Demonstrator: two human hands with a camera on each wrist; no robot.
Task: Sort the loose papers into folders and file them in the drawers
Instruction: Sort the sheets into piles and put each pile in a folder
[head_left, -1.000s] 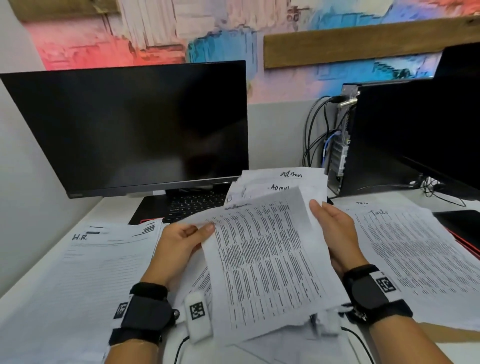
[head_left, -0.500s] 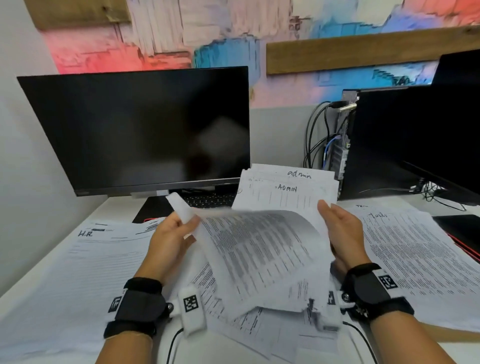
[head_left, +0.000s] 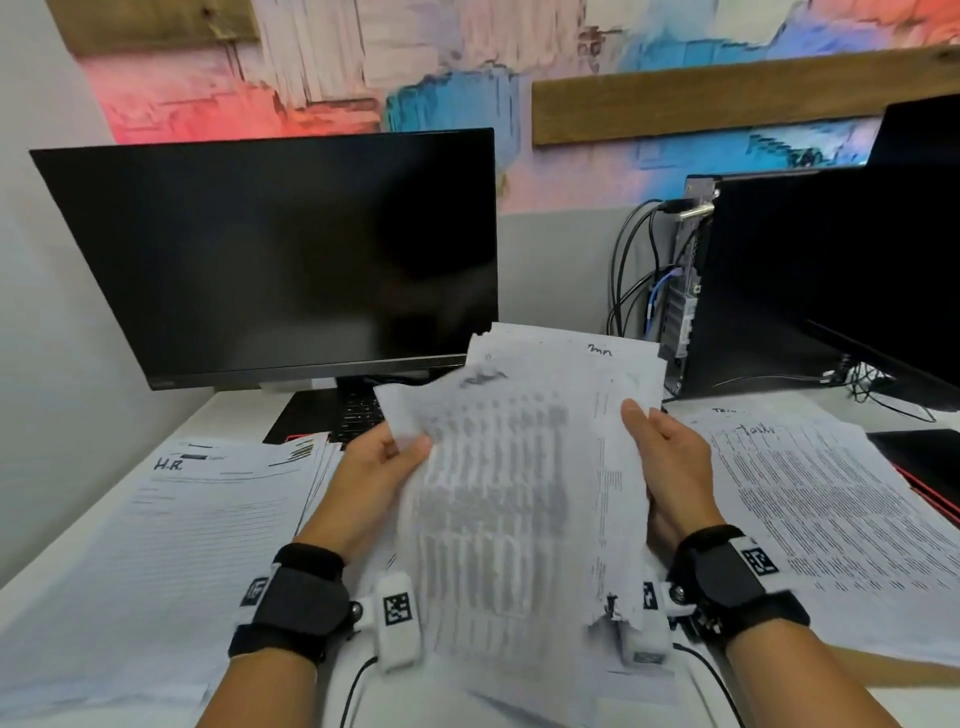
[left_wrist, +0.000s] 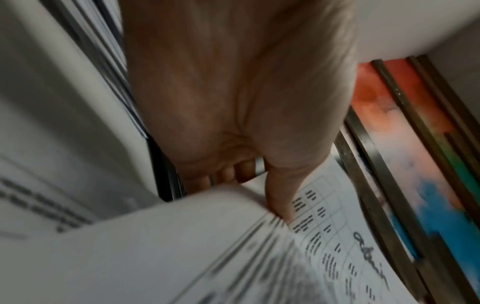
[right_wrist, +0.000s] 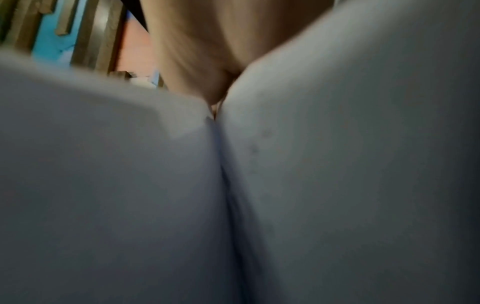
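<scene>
Up swings the printed sheet (head_left: 498, 499), blurred and nearly upright now where a moment ago it curled over the bundle, and from the head view the left hand (head_left: 382, 467) pinches its left edge between thumb and fingers (head_left: 387, 441) while the right hand (head_left: 670, 467) lies with straight fingers along the right edge of the papers, all above the tabletop (head_left: 223, 410) between the H.R. pile (head_left: 171, 525) and the pile on the right (head_left: 831, 509). Left wrist view: the thumb (left_wrist: 281, 197) presses on the gridded page (left_wrist: 337, 242) while the curled fingers tuck behind it. Right wrist view: white paper (right_wrist: 337, 164) fills the frame, so I cannot tell that hand's grip from here.
</scene>
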